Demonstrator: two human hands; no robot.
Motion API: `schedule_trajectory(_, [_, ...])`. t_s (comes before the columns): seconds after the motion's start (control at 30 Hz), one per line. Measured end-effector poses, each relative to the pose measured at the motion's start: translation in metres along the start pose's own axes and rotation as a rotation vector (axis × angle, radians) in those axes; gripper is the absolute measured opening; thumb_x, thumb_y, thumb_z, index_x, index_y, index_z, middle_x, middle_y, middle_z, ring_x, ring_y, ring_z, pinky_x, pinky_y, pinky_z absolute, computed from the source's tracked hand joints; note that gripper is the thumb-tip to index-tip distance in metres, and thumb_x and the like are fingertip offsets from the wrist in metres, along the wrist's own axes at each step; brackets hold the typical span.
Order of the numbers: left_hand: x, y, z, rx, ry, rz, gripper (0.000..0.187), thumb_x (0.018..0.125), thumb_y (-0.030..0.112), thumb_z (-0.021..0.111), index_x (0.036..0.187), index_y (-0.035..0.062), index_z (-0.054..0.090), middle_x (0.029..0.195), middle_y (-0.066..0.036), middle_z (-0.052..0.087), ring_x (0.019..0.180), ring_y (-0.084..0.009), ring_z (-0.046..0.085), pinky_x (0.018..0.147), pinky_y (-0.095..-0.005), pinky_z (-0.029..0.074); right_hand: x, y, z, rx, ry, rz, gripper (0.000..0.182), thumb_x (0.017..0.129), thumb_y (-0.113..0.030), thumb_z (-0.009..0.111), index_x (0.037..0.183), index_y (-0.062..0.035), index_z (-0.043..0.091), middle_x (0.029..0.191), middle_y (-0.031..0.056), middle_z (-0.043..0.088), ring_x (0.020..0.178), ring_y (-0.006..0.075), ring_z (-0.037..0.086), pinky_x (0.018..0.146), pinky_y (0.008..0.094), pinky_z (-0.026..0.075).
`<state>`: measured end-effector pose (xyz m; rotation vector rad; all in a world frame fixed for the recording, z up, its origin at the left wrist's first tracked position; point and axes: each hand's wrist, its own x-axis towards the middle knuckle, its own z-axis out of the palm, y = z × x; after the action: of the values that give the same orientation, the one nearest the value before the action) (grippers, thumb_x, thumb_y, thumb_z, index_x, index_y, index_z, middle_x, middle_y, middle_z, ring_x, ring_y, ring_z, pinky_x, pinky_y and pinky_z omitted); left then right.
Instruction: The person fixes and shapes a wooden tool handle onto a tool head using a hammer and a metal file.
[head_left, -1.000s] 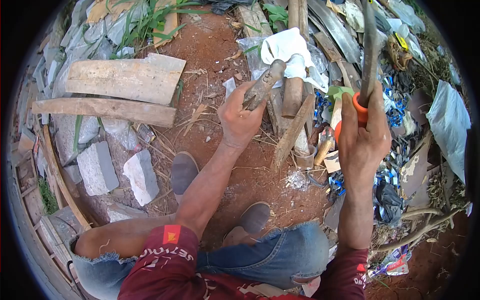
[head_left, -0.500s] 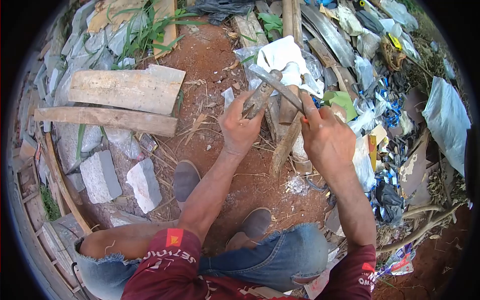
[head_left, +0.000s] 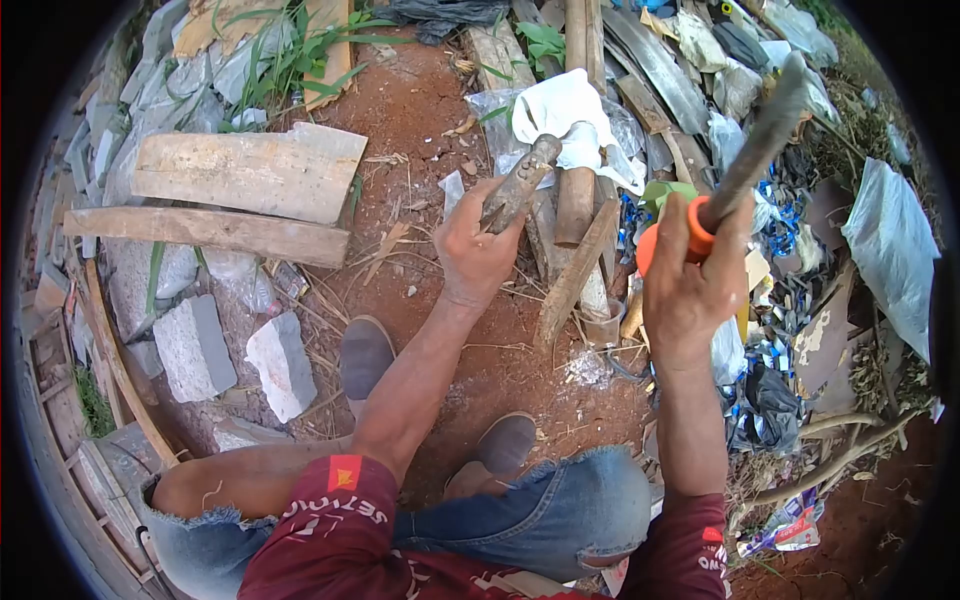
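Near the middle, my left hand (head_left: 472, 245) is closed around a short, rough piece of wood or metal (head_left: 522, 183), its upper end pointing up and right. My right hand (head_left: 692, 285) grips a tool with an orange handle (head_left: 700, 240); its long grey blade (head_left: 758, 135) slants up to the right, apart from the left hand's piece. Behind the hands a white cloth (head_left: 565, 112) lies over a round wooden post (head_left: 574, 205). A split length of wood (head_left: 578, 272) leans just below the post, between my two hands.
Two boards (head_left: 250, 175) and pale broken blocks (head_left: 195, 348) lie at the left. Plastic bags and scraps (head_left: 775, 385) heap up on the right, with a branch (head_left: 850, 465) below. My shoes (head_left: 505, 445) rest on red soil (head_left: 400, 120).
My right hand has moved right and turned, swinging the blade up and away from the piece in my left hand. The orange handle now shows. My left hand has hardly moved.
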<state>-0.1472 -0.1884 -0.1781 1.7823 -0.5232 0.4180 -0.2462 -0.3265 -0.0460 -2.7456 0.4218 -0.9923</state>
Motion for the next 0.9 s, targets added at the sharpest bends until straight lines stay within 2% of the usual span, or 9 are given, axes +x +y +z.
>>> schedule_trajectory(0.1, [-0.002, 0.002, 0.001, -0.018, 0.008, -0.003, 0.04, 0.075, 0.004, 0.086, 0.111, -0.0013, 0.068, 0.096, -0.015, 0.074, 0.087, -0.0233, 0.074, 0.077, -0.0328, 0.056, -0.012, 0.008, 0.003, -0.399, -0.486, -0.144, 0.048, 0.087, -0.008, 0.072, 0.133, -0.016, 0.062, 0.096, 0.0114, 0.069, 0.075, 0.027, 0.071, 0.063, 0.0368, 0.056])
schedule_trajectory(0.17, [-0.002, -0.004, 0.003, 0.01, -0.003, 0.004, 0.04, 0.076, 0.005, 0.086, 0.111, -0.0013, 0.068, 0.097, -0.016, 0.074, 0.088, -0.0236, 0.073, 0.077, -0.0331, 0.056, 0.002, 0.008, -0.015, -0.258, -0.42, -0.144, 0.049, 0.086, -0.008, 0.074, 0.133, -0.0155, 0.062, 0.093, 0.0102, 0.068, 0.073, 0.0252, 0.07, 0.06, 0.0355, 0.055])
schedule_trajectory(0.27, [-0.003, -0.005, 0.001, 0.028, 0.013, 0.008, 0.041, 0.072, 0.004, 0.085, 0.11, -0.0003, 0.068, 0.101, -0.017, 0.073, 0.087, -0.0275, 0.075, 0.072, -0.0345, 0.059, 0.008, 0.001, -0.005, 0.115, 0.13, 0.08, 0.054, 0.085, -0.012, 0.073, 0.137, -0.0133, 0.057, 0.079, 0.0079, 0.059, 0.066, 0.0246, 0.064, 0.058, 0.0407, 0.052])
schedule_trajectory(0.4, [-0.003, -0.002, 0.003, 0.017, 0.017, 0.014, 0.042, 0.072, 0.005, 0.086, 0.11, -0.0002, 0.068, 0.101, -0.018, 0.073, 0.087, -0.0284, 0.074, 0.071, -0.0353, 0.058, -0.008, 0.008, 0.015, -0.322, -0.408, -0.211, 0.049, 0.087, -0.017, 0.072, 0.135, -0.019, 0.059, 0.075, 0.0077, 0.06, 0.068, 0.0258, 0.065, 0.056, 0.0413, 0.052])
schedule_trajectory(0.5, [-0.004, -0.006, 0.004, 0.011, 0.011, 0.003, 0.042, 0.073, 0.006, 0.086, 0.11, -0.0006, 0.068, 0.101, -0.018, 0.073, 0.087, -0.0288, 0.074, 0.071, -0.0353, 0.058, 0.011, 0.007, -0.023, -0.239, -0.386, -0.188, 0.046, 0.087, -0.016, 0.073, 0.131, -0.0183, 0.063, 0.081, 0.0079, 0.065, 0.071, 0.0256, 0.068, 0.058, 0.0393, 0.053])
schedule_trajectory(0.63, [-0.002, -0.002, 0.001, 0.029, -0.005, -0.007, 0.04, 0.076, 0.005, 0.085, 0.112, -0.0015, 0.068, 0.098, -0.016, 0.074, 0.086, -0.0232, 0.074, 0.076, -0.033, 0.057, 0.003, 0.011, 0.011, 0.152, 0.155, 0.056, 0.05, 0.088, -0.013, 0.074, 0.135, -0.0091, 0.057, 0.091, 0.0137, 0.069, 0.074, 0.0303, 0.07, 0.061, 0.0391, 0.055])
schedule_trajectory(0.7, [-0.002, -0.001, 0.0, 0.032, 0.014, 0.019, 0.04, 0.076, 0.005, 0.085, 0.112, -0.0014, 0.068, 0.099, -0.016, 0.074, 0.087, -0.0236, 0.074, 0.076, -0.0328, 0.057, -0.011, 0.014, 0.013, -0.311, -0.515, -0.186, 0.051, 0.09, -0.01, 0.07, 0.138, -0.0117, 0.055, 0.088, 0.0125, 0.067, 0.067, 0.0307, 0.067, 0.058, 0.041, 0.053])
schedule_trajectory(0.77, [-0.003, -0.003, 0.002, -0.042, -0.005, -0.044, 0.041, 0.075, 0.004, 0.084, 0.113, -0.0008, 0.068, 0.101, -0.017, 0.074, 0.09, -0.0245, 0.074, 0.078, -0.0332, 0.057, -0.002, 0.006, -0.005, -0.243, -0.546, -0.154, 0.053, 0.087, -0.008, 0.073, 0.137, -0.0116, 0.056, 0.089, 0.0125, 0.067, 0.068, 0.0302, 0.067, 0.058, 0.0399, 0.054])
schedule_trajectory(0.9, [-0.002, -0.001, -0.002, -0.045, -0.003, -0.08, 0.042, 0.075, 0.005, 0.085, 0.113, -0.0008, 0.068, 0.103, -0.017, 0.074, 0.092, -0.0244, 0.074, 0.078, -0.0325, 0.057, 0.013, -0.004, -0.013, 0.197, 0.146, 0.03, 0.045, 0.092, 0.001, 0.069, 0.134, -0.0017, 0.056, 0.087, 0.0092, 0.067, 0.067, 0.0128, 0.063, 0.058, 0.0271, 0.051])
